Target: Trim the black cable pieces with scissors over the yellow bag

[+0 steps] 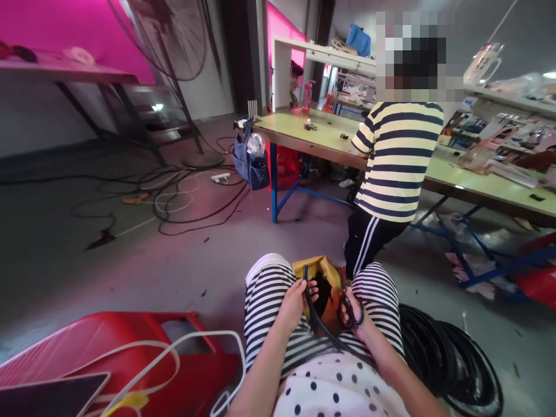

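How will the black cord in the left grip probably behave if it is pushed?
The black cord seems springy, not floppy: its short end juts past the left grip without drooping. Its smooth curve suggests it bends without kinking.

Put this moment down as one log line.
left hand: holds black tube | right hand: holds scissors | between hands in view: yellow bag | lower right: black coil
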The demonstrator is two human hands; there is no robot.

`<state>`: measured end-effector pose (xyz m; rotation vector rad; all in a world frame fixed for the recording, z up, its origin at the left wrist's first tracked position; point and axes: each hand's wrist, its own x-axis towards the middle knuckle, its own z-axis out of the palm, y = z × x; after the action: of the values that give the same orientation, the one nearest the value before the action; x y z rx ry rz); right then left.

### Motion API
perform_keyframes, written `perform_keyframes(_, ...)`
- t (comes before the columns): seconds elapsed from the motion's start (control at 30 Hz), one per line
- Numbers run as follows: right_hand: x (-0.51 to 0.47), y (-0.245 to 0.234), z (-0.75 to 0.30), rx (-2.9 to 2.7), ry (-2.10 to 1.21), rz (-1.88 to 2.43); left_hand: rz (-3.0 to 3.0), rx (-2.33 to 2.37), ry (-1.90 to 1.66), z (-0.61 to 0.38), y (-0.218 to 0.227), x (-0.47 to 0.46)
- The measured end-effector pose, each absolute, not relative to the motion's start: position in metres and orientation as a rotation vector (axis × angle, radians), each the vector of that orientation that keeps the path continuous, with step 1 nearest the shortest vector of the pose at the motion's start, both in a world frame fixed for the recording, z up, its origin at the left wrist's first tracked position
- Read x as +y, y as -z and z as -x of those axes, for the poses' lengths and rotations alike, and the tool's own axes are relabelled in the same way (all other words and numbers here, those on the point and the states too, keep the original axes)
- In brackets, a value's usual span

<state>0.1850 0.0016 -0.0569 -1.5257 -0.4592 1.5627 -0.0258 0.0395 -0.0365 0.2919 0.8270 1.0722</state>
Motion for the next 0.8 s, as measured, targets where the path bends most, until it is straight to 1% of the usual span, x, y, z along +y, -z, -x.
perform_keyframes(0.1,0.003,0.058,-0.182,-0.475,-1.571,1.496,-0.242,0.759,-1.085,0.034,0.034,0.035)
perform_keyframes(0.33,-0.002,0.064,-0.169,-0.603,-1.560,1.528,-0.262,0.812,-1.090,0.038,0.035,0.032)
perform_keyframes(0.43,0.000,0.045,-0.161,-0.701,-1.454,1.595,-0.241,0.791,-1.097,0.041,0.037,0.031)
perform_keyframes(0.5,0.016,0.005,-0.160,-0.831,-1.401,1.563,-0.241,0.784,-1.082,0.042,0.039,0.030)
perform_keyframes(0.53,0.030,-0.025,-0.162,-0.885,-1.376,1.490,-0.248,0.789,-1.069,0.043,0.040,0.030)
perform_keyframes(0.57,0.047,-0.061,-0.166,-0.936,-1.349,1.398,-0.258,0.797,-1.058,0.043,0.041,0.029)
perform_keyframes(0.7,0.117,-0.226,-0.196,-1.000,-1.004,0.965,-0.283,0.838,-1.039,0.043,0.040,0.031)
perform_keyframes(0.73,0.128,-0.258,-0.203,-1.004,-0.971,0.894,-0.286,0.846,-1.038,0.042,0.038,0.031)
perform_keyframes(0.77,0.132,-0.280,-0.208,-1.015,-0.950,0.853,-0.290,0.853,-1.036,0.042,0.036,0.032)
perform_keyframes(0.8,0.132,-0.290,-0.211,-1.031,-0.940,0.830,-0.293,0.859,-1.034,0.042,0.034,0.032)
